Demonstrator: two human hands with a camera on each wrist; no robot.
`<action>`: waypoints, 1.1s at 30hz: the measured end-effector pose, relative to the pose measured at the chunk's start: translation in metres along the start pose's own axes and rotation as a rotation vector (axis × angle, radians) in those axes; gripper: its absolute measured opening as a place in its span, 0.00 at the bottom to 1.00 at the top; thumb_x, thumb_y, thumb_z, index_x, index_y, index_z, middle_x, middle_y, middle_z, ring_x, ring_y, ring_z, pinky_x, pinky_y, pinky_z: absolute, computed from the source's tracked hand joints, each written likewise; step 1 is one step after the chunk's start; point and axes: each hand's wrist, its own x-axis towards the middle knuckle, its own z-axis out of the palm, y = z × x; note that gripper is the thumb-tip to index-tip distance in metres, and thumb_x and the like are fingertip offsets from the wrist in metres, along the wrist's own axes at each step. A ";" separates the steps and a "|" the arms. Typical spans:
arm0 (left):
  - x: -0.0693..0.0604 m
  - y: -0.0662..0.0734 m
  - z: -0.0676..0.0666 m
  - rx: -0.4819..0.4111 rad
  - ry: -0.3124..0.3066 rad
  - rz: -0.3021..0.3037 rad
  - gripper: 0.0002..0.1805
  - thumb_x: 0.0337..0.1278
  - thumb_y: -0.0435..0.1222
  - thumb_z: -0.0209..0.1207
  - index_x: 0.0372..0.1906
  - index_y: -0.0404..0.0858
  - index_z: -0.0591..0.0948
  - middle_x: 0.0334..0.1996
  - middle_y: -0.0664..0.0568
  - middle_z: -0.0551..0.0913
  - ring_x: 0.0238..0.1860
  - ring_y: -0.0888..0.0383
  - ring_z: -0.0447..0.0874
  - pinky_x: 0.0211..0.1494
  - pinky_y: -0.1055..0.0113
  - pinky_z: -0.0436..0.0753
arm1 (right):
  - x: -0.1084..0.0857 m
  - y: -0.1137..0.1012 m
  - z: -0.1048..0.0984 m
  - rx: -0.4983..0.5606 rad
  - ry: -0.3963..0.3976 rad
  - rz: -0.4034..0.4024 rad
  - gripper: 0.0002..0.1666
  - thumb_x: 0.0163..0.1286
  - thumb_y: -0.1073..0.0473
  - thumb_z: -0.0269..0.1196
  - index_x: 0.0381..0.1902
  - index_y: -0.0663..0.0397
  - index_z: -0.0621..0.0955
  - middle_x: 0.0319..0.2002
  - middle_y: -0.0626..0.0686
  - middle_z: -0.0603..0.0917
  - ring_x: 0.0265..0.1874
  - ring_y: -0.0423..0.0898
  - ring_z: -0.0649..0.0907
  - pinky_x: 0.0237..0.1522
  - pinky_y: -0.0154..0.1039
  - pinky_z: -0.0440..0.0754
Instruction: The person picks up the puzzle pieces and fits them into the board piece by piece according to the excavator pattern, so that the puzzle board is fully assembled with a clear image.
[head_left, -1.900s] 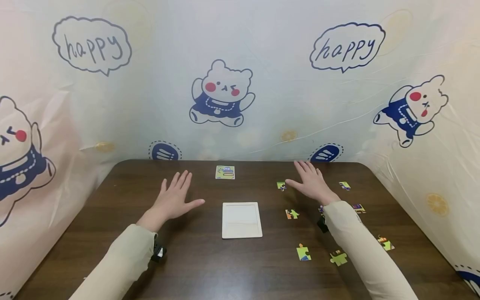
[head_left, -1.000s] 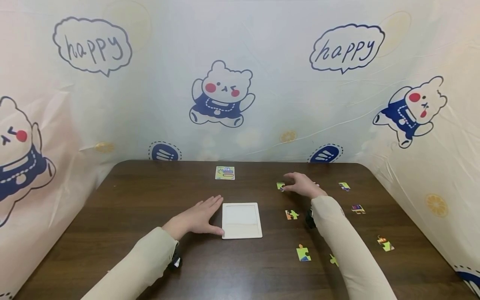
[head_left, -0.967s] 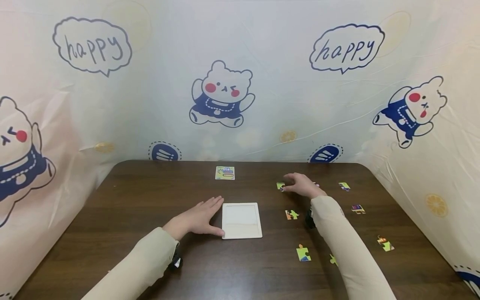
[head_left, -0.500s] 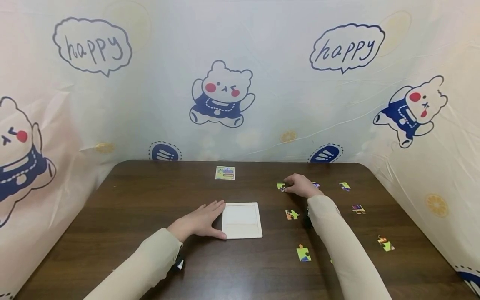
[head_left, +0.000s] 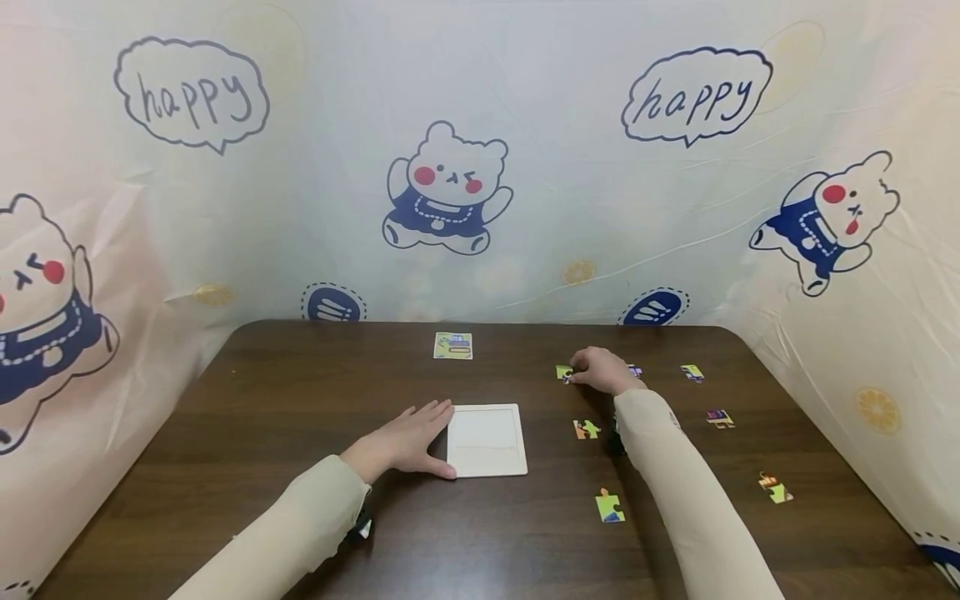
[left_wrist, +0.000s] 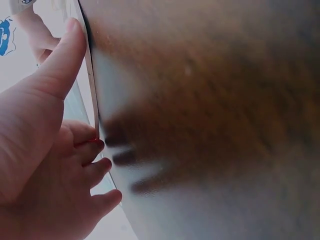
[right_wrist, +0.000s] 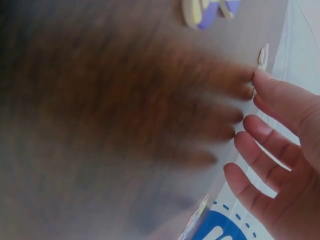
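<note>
Bear-print cloth (head_left: 562, 200) behind a brown table (head_left: 322, 367), and the left hand (head_left: 403, 440) spreads against the white tray's left edge, lower centre; right of centre, the right hand (head_left: 602, 372) pinches a green piece (head_left: 562, 372)!

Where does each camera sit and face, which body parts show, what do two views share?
Head: on the head, facing forward-down over table and white tray; left hand, right hand, sleeves.
Left wrist: on it, facing the tray's edge; both hands.
Right wrist: on it, facing a puzzle piece; right hand.
Head and left wrist share the tray.
</note>
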 end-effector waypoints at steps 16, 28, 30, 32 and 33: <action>-0.001 0.003 -0.002 0.021 -0.002 0.006 0.55 0.43 0.60 0.63 0.68 0.29 0.56 0.69 0.41 0.54 0.69 0.46 0.48 0.67 0.48 0.50 | 0.000 0.005 0.001 0.012 0.038 -0.006 0.13 0.59 0.57 0.66 0.39 0.59 0.80 0.37 0.55 0.81 0.36 0.50 0.78 0.45 0.50 0.75; 0.000 0.005 -0.003 0.033 -0.008 -0.011 0.55 0.42 0.60 0.64 0.68 0.30 0.57 0.69 0.41 0.54 0.69 0.46 0.48 0.67 0.49 0.50 | -0.007 -0.024 -0.004 -0.021 0.087 -0.090 0.14 0.58 0.54 0.67 0.39 0.56 0.80 0.37 0.53 0.81 0.37 0.49 0.78 0.43 0.48 0.76; 0.000 0.005 -0.004 0.040 -0.009 -0.012 0.55 0.42 0.60 0.63 0.68 0.30 0.57 0.69 0.41 0.54 0.69 0.46 0.49 0.67 0.49 0.50 | -0.007 -0.031 -0.003 -0.024 0.093 -0.103 0.14 0.58 0.54 0.67 0.39 0.56 0.80 0.38 0.52 0.81 0.38 0.48 0.78 0.44 0.48 0.76; 0.000 0.006 -0.004 0.042 -0.010 -0.012 0.54 0.42 0.60 0.63 0.68 0.29 0.57 0.69 0.41 0.54 0.69 0.46 0.49 0.67 0.49 0.50 | -0.008 -0.038 -0.001 -0.023 0.089 -0.114 0.14 0.58 0.54 0.67 0.39 0.55 0.80 0.38 0.52 0.81 0.38 0.48 0.78 0.44 0.47 0.76; 0.000 0.006 -0.004 0.044 -0.010 -0.011 0.54 0.42 0.60 0.63 0.68 0.29 0.57 0.69 0.41 0.54 0.69 0.46 0.49 0.67 0.49 0.50 | -0.009 -0.042 0.000 -0.021 0.085 -0.121 0.14 0.58 0.54 0.67 0.40 0.55 0.80 0.38 0.52 0.81 0.38 0.47 0.78 0.44 0.47 0.76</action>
